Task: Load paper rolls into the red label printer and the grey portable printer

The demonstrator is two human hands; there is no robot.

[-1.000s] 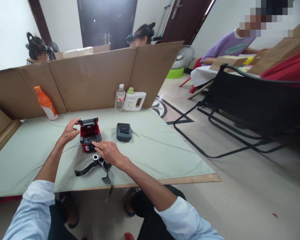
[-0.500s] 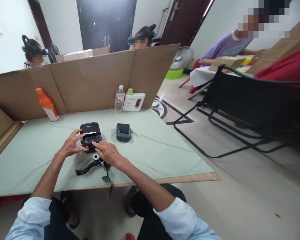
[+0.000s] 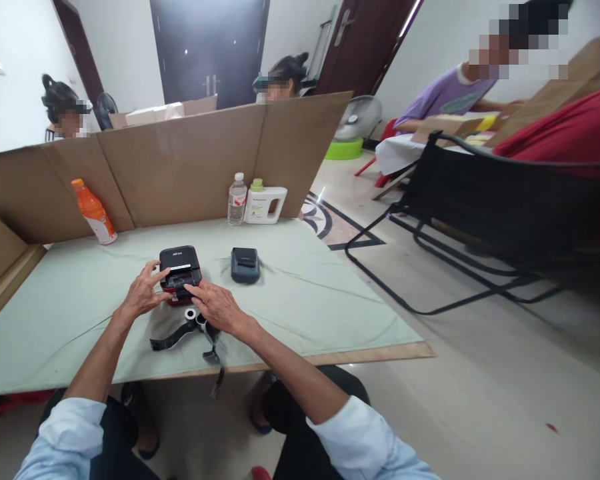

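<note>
A small red and black printer [image 3: 181, 268] sits on the pale green table [image 3: 70, 300] with its lid down. My left hand [image 3: 143, 293] grips its left side, fingers curled against the casing. My right hand [image 3: 215, 305] presses on its front edge with the fingertips. A small white paper roll [image 3: 191, 313] and a black strap [image 3: 173, 337] lie just in front of the printer, under my right wrist. A second, dark grey printer [image 3: 245, 264] rests to the right, untouched.
An orange drink bottle [image 3: 94, 212], a water bottle [image 3: 237, 199] and a white jug [image 3: 265, 202] stand against a cardboard screen [image 3: 180, 160]. Other people sit behind it and at the right. A black folding frame [image 3: 480, 220] stands on the floor to the right.
The printer's lid, open one second ago, is now down. My left hand moved from the raised lid to the printer's left side. My right hand stayed at the front.
</note>
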